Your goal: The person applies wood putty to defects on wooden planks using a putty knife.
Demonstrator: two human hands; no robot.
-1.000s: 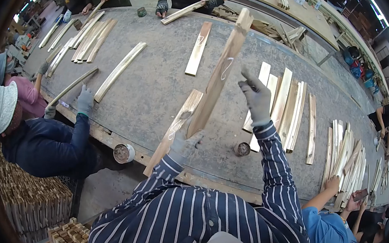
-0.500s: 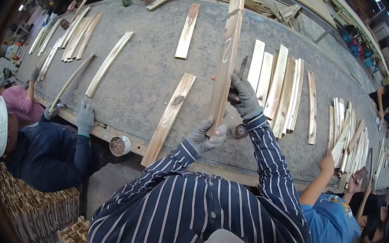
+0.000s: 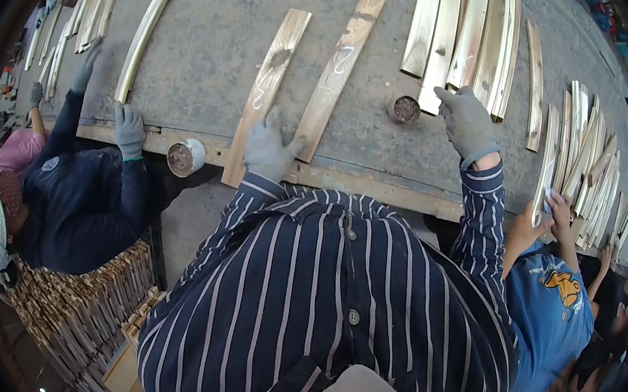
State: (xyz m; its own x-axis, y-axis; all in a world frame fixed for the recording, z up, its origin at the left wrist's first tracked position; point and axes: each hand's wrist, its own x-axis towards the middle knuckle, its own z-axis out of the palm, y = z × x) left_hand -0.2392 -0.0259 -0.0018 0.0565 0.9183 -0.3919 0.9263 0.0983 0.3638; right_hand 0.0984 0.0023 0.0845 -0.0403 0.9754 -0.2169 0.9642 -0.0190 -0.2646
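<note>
My left hand [image 3: 269, 147], in a grey glove, lies with spread fingers across the lower part of a marked plank [image 3: 276, 62]. Its thumb reaches the near end of a second marked plank [image 3: 341, 65], which lies flat to the right. Held out at the near ends of a row of pale planks [image 3: 468, 40], my right hand [image 3: 471, 124] has its fingers apart and partly bent. No knife shows in the view now. A small round tin [image 3: 404, 110] sits on the table between my hands.
A white-rimmed can [image 3: 185, 158] is at the table's front edge [image 3: 376, 189]. Beside it on the left, a person in dark blue rests a gloved hand on the edge. At right, a person in a blue shirt [image 3: 554, 313] handles a plank near a pile of planks [image 3: 589, 160].
The plank held upright between my hands now lies on the table, released. My left hand has moved left onto the other plank, my right hand rightward. The knife is out of sight. The view has tilted down.
</note>
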